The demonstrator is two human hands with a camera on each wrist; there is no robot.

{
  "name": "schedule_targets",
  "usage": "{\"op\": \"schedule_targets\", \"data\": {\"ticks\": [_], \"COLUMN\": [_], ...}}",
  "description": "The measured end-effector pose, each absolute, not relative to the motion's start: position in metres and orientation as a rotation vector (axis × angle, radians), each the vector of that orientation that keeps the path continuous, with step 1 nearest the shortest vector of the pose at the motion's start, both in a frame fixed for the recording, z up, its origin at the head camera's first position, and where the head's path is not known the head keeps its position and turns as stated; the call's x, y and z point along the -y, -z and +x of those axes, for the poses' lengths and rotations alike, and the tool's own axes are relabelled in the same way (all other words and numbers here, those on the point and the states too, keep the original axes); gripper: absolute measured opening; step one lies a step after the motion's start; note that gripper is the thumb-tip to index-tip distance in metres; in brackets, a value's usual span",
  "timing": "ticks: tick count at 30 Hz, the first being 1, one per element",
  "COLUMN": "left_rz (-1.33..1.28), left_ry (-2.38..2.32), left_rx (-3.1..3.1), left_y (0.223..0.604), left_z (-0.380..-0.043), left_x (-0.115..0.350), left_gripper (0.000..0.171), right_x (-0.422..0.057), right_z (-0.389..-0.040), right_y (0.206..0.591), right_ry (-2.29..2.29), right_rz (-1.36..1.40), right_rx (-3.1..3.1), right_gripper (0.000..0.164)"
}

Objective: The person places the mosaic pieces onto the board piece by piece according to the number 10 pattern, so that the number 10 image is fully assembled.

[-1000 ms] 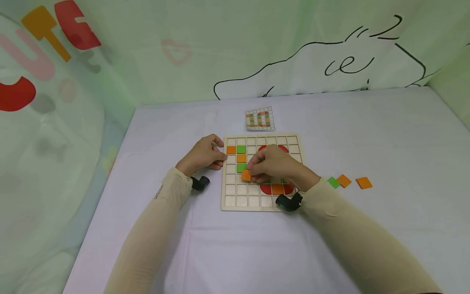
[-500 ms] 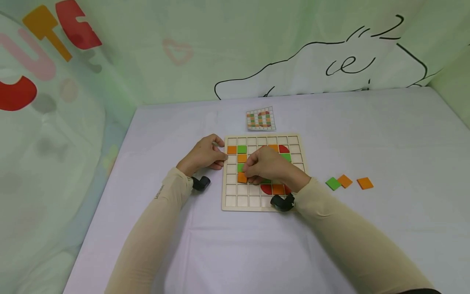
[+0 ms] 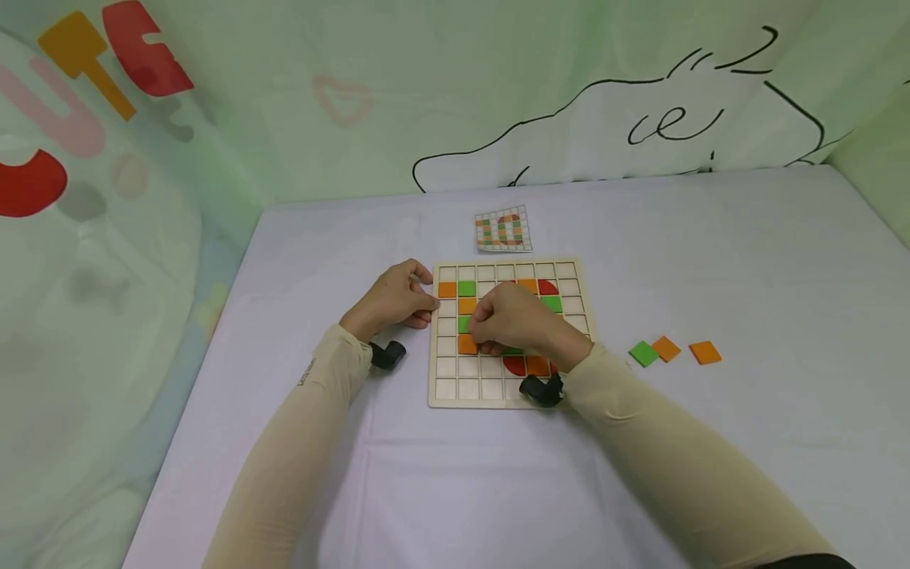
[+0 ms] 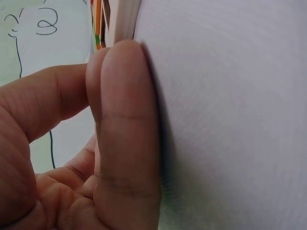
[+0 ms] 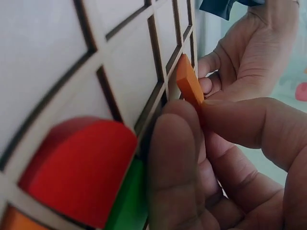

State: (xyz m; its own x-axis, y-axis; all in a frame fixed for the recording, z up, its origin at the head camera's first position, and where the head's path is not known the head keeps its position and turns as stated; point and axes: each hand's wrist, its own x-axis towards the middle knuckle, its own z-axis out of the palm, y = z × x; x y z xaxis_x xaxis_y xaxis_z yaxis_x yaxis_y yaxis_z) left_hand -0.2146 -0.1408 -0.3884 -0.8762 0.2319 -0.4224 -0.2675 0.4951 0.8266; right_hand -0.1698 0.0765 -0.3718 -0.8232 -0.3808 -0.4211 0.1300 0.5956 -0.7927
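Observation:
A wooden grid board (image 3: pixel 445 390) lies on the table, with orange, green and red pieces in some cells. My right hand (image 3: pixel 522 318) reaches over it and pinches an orange square tile (image 3: pixel 467 344) between thumb and finger. In the right wrist view that tile (image 5: pixel 189 84) stands tilted at the grid, its lower end hidden by fingers. Above it in the column are a green tile (image 3: pixel 464 324), an orange tile (image 3: pixel 467 306) and another green tile (image 3: pixel 466 288). My left hand (image 3: pixel 393 296) rests against the board's left edge, its fingertips touching the side.
Right of the board lie a loose green tile (image 3: pixel 644 354) and two orange tiles, the nearer orange tile (image 3: pixel 666 348) touching the green one. A small printed pattern card (image 3: pixel 503 230) lies behind the board. A patterned cloth (image 3: pixel 341 103) hangs along the table's back edge.
My right hand has moved slightly left and brought the orange tile down into the cell below the green one. The left hand stays at the board's edge.

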Motion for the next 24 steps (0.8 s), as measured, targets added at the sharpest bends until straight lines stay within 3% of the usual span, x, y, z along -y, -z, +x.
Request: {"op": "schedule_targets", "data": {"ticks": [17, 24], "left_rz": [-0.028, -0.037], "left_ry": [-1.380, -1.388], "left_rx": [-2.253, -2.254], "left_y": [0.391, 0.393], "left_z": [-0.216, -0.217], "left_x": [0.142, 0.141], "left_gripper": [0.040, 0.039], "right_x": [-0.076, -0.102], "right_z": [-0.166, -0.164], "right_y": [0.367, 0.363], "right_ry": [1.158, 1.263], "right_rz": [-0.238, -0.250], "right_rx": [-2.302, -2.281], "right_gripper": [0.012, 0.013]}}
